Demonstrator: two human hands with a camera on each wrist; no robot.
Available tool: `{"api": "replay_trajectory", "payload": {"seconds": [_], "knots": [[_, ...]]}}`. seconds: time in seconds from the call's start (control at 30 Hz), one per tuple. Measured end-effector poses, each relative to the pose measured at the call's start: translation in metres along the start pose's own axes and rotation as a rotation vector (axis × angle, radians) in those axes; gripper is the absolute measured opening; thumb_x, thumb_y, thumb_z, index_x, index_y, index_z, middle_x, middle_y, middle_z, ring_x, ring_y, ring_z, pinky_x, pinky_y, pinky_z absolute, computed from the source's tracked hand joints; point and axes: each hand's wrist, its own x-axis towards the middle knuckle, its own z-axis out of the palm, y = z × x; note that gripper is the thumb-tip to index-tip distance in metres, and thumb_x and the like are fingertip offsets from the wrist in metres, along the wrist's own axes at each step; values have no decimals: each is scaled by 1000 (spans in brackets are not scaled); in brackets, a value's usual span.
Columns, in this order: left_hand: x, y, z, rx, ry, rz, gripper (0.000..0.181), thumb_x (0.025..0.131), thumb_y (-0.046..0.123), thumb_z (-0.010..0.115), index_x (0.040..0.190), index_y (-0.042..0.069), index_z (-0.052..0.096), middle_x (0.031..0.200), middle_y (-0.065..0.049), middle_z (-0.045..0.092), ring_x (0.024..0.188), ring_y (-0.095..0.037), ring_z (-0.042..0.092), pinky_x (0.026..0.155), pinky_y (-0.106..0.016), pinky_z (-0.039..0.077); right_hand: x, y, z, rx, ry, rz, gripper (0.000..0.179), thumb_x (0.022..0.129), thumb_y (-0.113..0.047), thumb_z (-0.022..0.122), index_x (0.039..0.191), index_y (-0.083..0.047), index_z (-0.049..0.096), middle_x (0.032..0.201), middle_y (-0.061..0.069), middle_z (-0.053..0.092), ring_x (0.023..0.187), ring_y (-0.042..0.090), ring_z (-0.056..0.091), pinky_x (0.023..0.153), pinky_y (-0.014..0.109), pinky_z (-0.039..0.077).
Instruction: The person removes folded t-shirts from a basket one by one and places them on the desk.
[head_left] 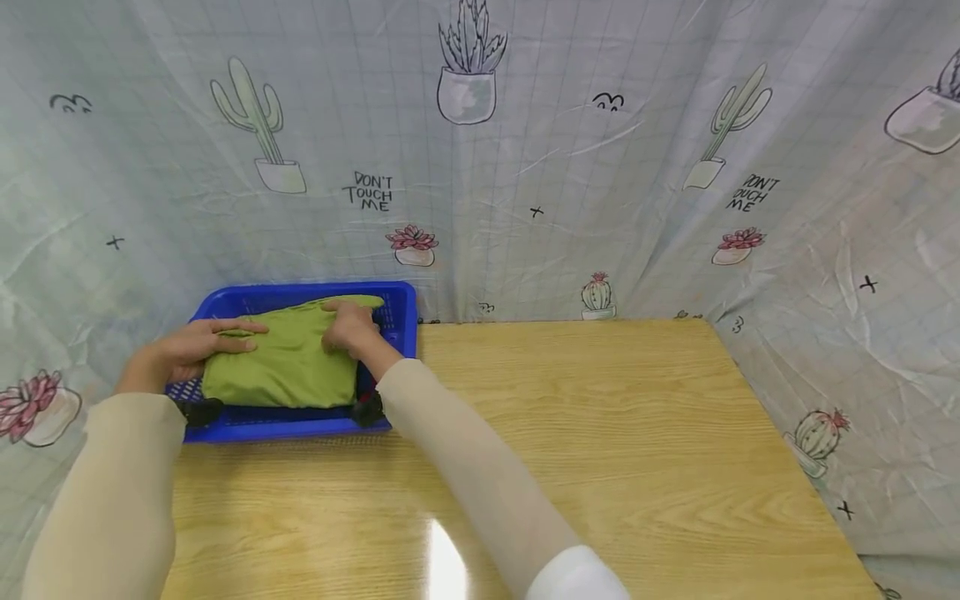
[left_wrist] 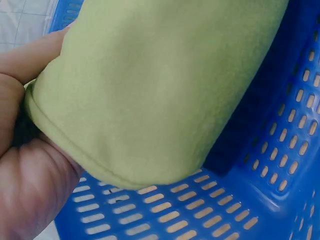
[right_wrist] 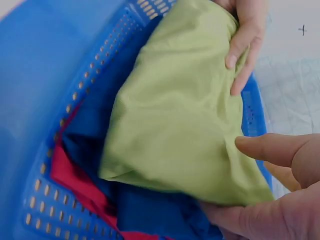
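A folded green cloth [head_left: 285, 362] lies in a blue plastic basket [head_left: 288, 428]. At its left end my left hand [head_left: 193, 346] grips the edge, with the cloth's hem between thumb and fingers [left_wrist: 35, 187]. My right hand [head_left: 350, 327] holds the back right part, a finger on top and another digit beneath the edge in the right wrist view. Under the green cloth are a dark blue cloth [right_wrist: 155, 210] and a red cloth [right_wrist: 75, 177], mostly covered by it.
The basket stands at the back left of a wooden table [head_left: 600, 417], close to a patterned curtain [head_left: 517, 167] with cactus drawings. This curtain also runs along the left and right sides. Slotted walls and floor form the basket.
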Motion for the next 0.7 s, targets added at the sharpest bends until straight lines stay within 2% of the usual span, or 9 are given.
{"api": "replay_trajectory", "payload": {"seconds": [0.1,0.2,0.27,0.33,0.43,0.5,0.6,0.63,0.7], "knots": [[-1,3,0,26,-8,-13,41,106,17,56,145,27,53,119,5,64,84,-21,74,69,-36,61,-6,-3,-2,11,-21,-2,68,85,-4,80,143,-35,61,159,-2,42,154,24,22,108,41,42],[-1,4,0,50,-9,-12,47,106,18,57,152,22,46,123,6,60,87,-21,74,70,-36,61,-8,-1,-2,98,-52,1,66,87,-3,79,144,-32,60,161,-1,38,154,23,22,87,33,50],[-2,4,1,60,-7,-5,54,106,19,57,157,18,40,126,7,56,90,-22,73,73,-37,61,-7,2,-2,202,-79,17,65,89,-3,77,145,-29,59,155,0,45,137,17,45,67,30,46],[-2,5,2,50,-5,2,56,106,18,57,158,15,37,126,7,56,90,-22,73,74,-38,62,-5,6,-2,351,-131,30,64,90,0,75,147,-23,58,127,1,65,99,13,61,57,29,39],[-5,7,4,47,0,9,56,106,18,57,158,15,36,138,-4,52,88,-22,73,72,-37,62,-2,13,-4,551,-247,66,64,93,5,69,150,-17,53,96,4,66,64,15,50,57,29,41],[-6,8,5,53,-5,22,56,107,17,55,158,13,35,152,-14,41,86,-20,73,70,-36,61,1,15,-6,605,-318,87,65,94,4,67,153,-18,49,105,6,68,76,18,63,70,33,54],[-6,10,7,42,-25,24,57,108,16,52,160,12,31,165,-22,9,91,-19,72,73,-36,61,5,19,-7,610,-393,105,69,96,0,67,157,-24,44,151,8,50,120,30,62,97,48,53],[-6,10,7,38,-31,25,57,108,16,52,161,11,30,166,-22,6,93,-19,72,75,-36,61,7,20,-7,598,-406,103,69,97,-2,67,157,-26,42,159,8,41,125,31,59,100,51,52],[-5,9,7,36,-40,32,59,108,16,53,161,11,29,167,-21,0,99,-19,70,80,-38,61,11,24,-6,579,-428,90,69,99,-6,67,158,-28,40,157,8,43,105,26,66,88,44,55]]}}
